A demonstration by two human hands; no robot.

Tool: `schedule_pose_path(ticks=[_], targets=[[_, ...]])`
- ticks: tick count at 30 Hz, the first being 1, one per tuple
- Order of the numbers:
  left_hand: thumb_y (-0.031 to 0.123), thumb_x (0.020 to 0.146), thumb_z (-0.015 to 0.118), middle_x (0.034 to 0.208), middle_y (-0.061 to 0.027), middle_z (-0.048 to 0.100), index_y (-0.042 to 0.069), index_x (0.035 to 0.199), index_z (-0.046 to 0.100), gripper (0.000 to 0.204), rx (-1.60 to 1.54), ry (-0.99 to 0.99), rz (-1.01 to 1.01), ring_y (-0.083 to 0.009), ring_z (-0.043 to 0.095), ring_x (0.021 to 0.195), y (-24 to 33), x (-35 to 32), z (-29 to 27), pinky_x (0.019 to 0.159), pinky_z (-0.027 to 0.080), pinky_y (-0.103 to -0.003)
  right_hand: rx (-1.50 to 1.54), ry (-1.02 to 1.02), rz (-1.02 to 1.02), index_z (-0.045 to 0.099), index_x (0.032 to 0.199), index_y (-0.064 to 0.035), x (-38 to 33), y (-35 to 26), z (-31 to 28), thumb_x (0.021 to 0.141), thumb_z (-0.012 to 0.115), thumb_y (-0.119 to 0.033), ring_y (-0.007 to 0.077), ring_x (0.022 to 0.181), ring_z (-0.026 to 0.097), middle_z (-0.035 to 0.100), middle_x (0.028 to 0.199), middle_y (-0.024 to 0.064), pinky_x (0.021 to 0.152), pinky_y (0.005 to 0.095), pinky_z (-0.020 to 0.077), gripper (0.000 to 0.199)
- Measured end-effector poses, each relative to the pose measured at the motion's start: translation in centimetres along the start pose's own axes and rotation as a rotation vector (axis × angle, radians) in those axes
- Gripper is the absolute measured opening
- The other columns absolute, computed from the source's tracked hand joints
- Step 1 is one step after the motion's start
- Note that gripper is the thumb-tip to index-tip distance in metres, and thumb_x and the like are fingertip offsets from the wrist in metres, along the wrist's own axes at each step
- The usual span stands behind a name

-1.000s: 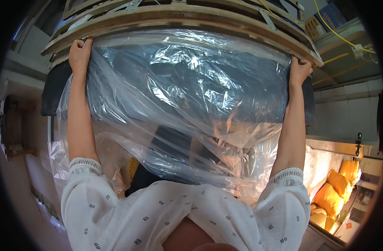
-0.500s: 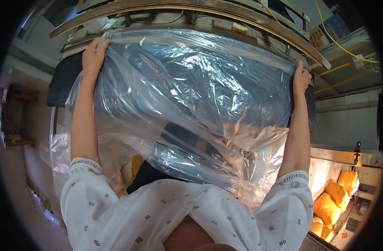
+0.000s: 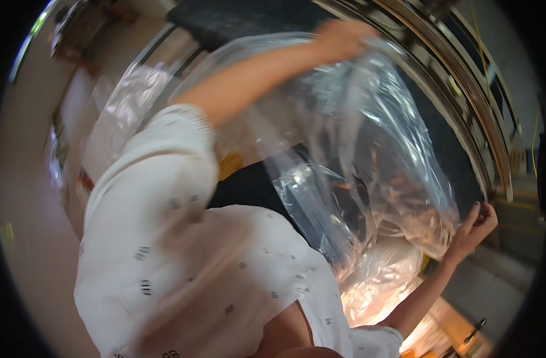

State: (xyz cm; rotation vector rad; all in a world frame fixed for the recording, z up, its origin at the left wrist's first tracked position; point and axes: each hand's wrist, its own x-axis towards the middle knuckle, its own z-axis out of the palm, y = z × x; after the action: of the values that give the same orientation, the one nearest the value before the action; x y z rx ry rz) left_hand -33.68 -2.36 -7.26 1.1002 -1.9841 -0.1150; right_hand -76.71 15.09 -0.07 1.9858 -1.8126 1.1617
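A large sheet of clear, crinkled plastic film [image 3: 398,119] spreads over a dark-covered work surface [image 3: 452,155] and hangs down over my lap. At the far side, my left hand [image 3: 344,40] is closed on the film's upper edge, bunching it; motion smears its fingers. At the right, my right hand [image 3: 478,225] is beside the film's right edge, over the dark surface's end. Its fingers are loosely bent and apart, and I see no film between them.
Long wooden and metal rails [image 3: 463,77] run along the far side of the dark surface. More clear plastic [image 3: 130,101] hangs at the left. A lit area with a wooden ledge [image 3: 458,328] lies at the lower right. Something yellow [image 3: 230,164] shows beside my dark-clothed lap.
My left hand has swept right across the far side, gathering the film's left part with it. My right hand has come off the film's corner. The view has turned.
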Motion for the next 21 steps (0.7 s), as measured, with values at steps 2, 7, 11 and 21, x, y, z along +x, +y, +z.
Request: schedule_pose_path(ticks=[2, 7, 11, 21], targets=[[0.016, 0.071, 0.060, 0.097, -0.0066, 0.062, 0.016, 0.103, 0.062, 0.032, -0.184, -0.029, 0.194, -0.0272, 0.061, 0.088, 1.7, 2.5, 6.2, 0.074, 0.048, -0.039, 0.232, -0.161, -0.213, 0.053, 0.102, -0.0010, 0.3, -8.7, 3.4, 0.084, 0.058, -0.009, 0.0210, 0.082, 0.047, 0.050, 0.098, 0.0101, 0.072, 0.0270, 0.0391, 0.021], [0.011, 0.069, 0.062, 0.094, -0.0080, 0.061, 0.010, 0.096, 0.060, 0.027, -0.252, -0.289, 0.308, -0.0303, 0.059, 0.084, 11.1, 4.2, 12.2, 0.069, 0.047, -0.040, 0.325, -0.495, -0.511, 0.055, 0.106, -0.0047, -1.3, -15.5, 7.6, 0.078, 0.059, -0.002, 0.0280, 0.099, 0.049, 0.050, 0.109, 0.0133, 0.085, 0.0349, 0.0381, 0.028], [0.012, 0.073, 0.063, 0.112, -0.0124, 0.054, 0.006, 0.105, 0.055, 0.033, -0.247, 0.039, 0.179, -0.0331, 0.052, 0.102, 12.4, -2.5, 4.3, 0.083, 0.042, -0.040, 0.101, -0.636, -0.346, 0.046, 0.126, -0.0080, -2.5, -10.8, 8.8, 0.086, 0.049, -0.019, 0.0304, 0.122, 0.036, 0.040, 0.131, 0.0139, 0.101, 0.0426, 0.0257, 0.042], [0.028, 0.064, 0.078, 0.110, -0.0079, 0.054, 0.005, 0.111, 0.054, 0.057, 0.653, 0.311, -0.228, -0.0263, 0.054, 0.094, 8.3, -29.1, -20.5, 0.083, 0.039, -0.041, -0.123, -0.588, -0.343, 0.041, 0.131, -0.0046, -1.9, -8.0, 8.5, 0.093, 0.038, -0.024, 0.0311, 0.127, 0.032, 0.035, 0.138, 0.0143, 0.104, 0.0398, 0.0237, 0.043]])
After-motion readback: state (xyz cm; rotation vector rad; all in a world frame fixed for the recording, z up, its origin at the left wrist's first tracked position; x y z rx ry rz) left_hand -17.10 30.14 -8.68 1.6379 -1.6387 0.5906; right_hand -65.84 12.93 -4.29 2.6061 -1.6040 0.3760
